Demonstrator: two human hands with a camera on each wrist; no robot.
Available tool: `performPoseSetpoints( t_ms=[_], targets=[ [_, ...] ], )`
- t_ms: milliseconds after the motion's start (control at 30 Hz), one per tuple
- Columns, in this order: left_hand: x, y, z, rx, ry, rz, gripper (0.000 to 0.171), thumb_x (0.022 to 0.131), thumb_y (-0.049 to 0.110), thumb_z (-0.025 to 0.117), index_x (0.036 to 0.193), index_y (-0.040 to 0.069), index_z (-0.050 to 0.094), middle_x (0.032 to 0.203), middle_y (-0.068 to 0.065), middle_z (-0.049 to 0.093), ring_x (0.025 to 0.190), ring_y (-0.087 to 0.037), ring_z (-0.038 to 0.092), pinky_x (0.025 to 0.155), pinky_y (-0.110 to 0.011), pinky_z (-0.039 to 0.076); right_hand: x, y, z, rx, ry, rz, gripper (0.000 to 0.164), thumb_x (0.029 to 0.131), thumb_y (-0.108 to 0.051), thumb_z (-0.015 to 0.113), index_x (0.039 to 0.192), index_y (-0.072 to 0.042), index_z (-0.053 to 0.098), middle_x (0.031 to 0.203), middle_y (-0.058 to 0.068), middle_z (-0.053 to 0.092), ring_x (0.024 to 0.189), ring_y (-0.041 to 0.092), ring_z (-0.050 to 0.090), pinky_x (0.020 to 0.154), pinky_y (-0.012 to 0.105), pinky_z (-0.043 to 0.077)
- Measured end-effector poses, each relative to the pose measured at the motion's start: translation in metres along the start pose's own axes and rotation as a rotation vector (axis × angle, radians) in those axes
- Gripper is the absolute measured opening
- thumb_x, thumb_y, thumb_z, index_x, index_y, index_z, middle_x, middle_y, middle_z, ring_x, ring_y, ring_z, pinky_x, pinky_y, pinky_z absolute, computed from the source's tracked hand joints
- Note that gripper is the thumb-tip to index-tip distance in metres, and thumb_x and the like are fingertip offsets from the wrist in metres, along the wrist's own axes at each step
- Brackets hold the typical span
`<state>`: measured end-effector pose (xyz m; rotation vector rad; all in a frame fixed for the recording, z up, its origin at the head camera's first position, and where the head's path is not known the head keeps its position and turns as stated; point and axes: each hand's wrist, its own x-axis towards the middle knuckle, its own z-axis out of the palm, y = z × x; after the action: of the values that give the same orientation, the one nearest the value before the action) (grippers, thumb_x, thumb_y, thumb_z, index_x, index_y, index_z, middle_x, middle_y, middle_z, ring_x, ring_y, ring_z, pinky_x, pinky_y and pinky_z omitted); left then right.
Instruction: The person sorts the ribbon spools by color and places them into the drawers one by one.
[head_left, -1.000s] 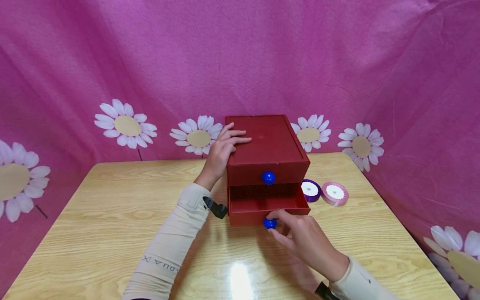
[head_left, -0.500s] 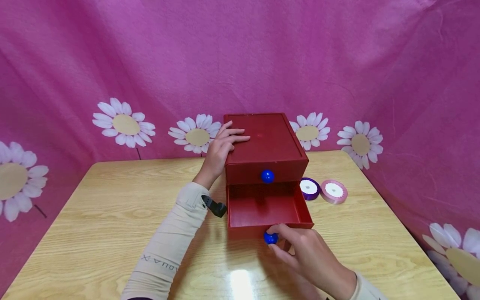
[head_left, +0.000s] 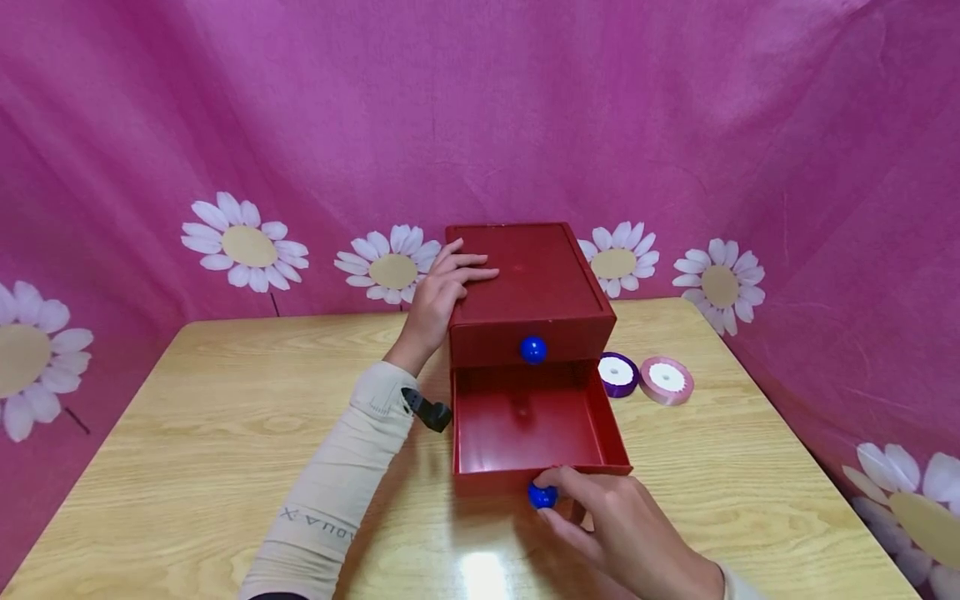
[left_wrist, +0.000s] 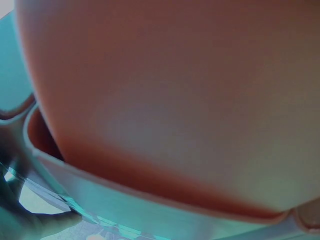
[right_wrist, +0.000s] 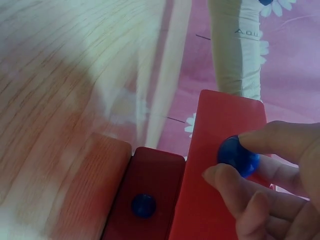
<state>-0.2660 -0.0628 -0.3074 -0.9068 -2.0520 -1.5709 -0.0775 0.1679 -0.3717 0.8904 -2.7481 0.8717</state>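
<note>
A red two-drawer box (head_left: 528, 279) stands on the wooden table. Its lower drawer (head_left: 536, 429) is pulled well out and its inside looks bare. The upper drawer (head_left: 487, 343), with a blue ball knob (head_left: 533, 350), is closed. My right hand (head_left: 626, 521) pinches the lower drawer's blue knob (right_wrist: 235, 156) between thumb and fingers. My left hand (head_left: 437, 304) rests on the left edge of the box top, fingers spread over it. A red box surface (left_wrist: 170, 110) fills most of the left wrist view, with part of the left hand (left_wrist: 30, 220) at the lower left.
Right of the box lie a purple ribbon spool (head_left: 618, 374) and a pink ribbon spool (head_left: 666, 381), side by side. A pink cloth with daisies (head_left: 480, 108) hangs behind and around the table (head_left: 225, 433).
The lower drawer has slid further out toward me, with my right hand pinching its knob throughout. My left hand has stayed on the box top.
</note>
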Motion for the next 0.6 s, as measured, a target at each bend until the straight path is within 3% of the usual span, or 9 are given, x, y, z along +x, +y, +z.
performPoseSetpoints(
  t_ms=[300, 600],
  targets=[
    [0.0009, 0.0018, 0.0014, -0.028, -0.005, 0.036, 0.044, 0.082, -0.010, 0.032, 0.108, -0.013, 0.068, 0.123, -0.030, 0.057, 0.138, -0.044, 0.026, 0.116, -0.050, 0.014, -0.0051, -0.0015, -0.0020, -0.021, -0.025, 0.026, 0.026, 0.084, -0.035, 0.073, 0.107, -0.030, 0.063, 0.084, -0.023, 0.062, 0.069, -0.006, 0.052, 0.068, 0.023, 0.055],
    [0.0009, -0.0014, 0.0013, -0.016, -0.002, 0.028, 0.045, 0.082, -0.007, 0.032, 0.109, -0.012, 0.068, 0.125, -0.029, 0.057, 0.139, -0.041, 0.026, 0.117, -0.046, 0.014, -0.0060, 0.0010, -0.0052, 0.010, -0.056, 0.025, 0.029, 0.084, -0.036, 0.073, 0.111, -0.031, 0.064, 0.091, -0.023, 0.063, 0.072, -0.005, 0.055, 0.071, 0.022, 0.055]
  ],
)
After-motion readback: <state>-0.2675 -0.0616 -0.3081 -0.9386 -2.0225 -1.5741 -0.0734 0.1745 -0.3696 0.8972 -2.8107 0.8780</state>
